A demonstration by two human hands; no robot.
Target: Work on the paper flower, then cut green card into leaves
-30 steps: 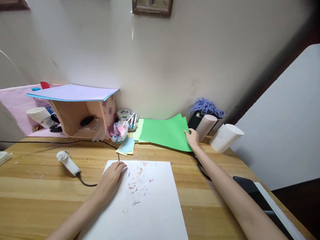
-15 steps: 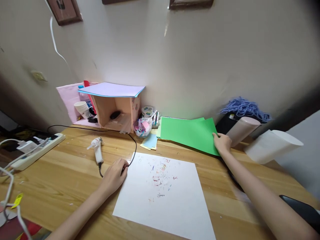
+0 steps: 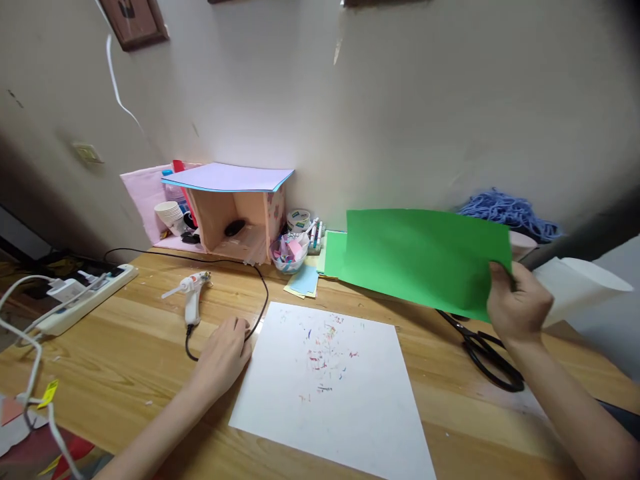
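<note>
Grey wall (image 3: pixel 400 120) rises behind a wooden table (image 3: pixel 135 360), where a white sheet (image 3: pixel 330 383) flecked with colored marks lies flat; clock positions are read from its middle, twelve toward the wall. Between one and two o'clock, a green sheet (image 3: pixel 425 263) stands tilted up in front of another green sheet (image 3: pixel 336 253); whether its lower edge touches anything I cannot tell. Between two and three, the right hand (image 3: pixel 520 303) pinches its right end, thumb on the near face. Scissors (image 3: pixel 470 339) lie near three o'clock, just below that hand.

Between nine and ten, the left hand (image 3: pixel 223 353) rests palm down, loosely open with bent fingers, at the white sheet's left edge; contact with the black cord (image 3: pixel 267 293) beside its fingertips is unclear. A glue gun (image 3: pixel 193 303) lies at ten. Toward eleven are a box (image 3: pixel 253 223) topped with a purple sheet (image 3: pixel 227 177), a bowl of scraps (image 3: pixel 289 265) and small papers (image 3: pixel 303 280). Blue yarn (image 3: pixel 507 210) sits at two.
</note>
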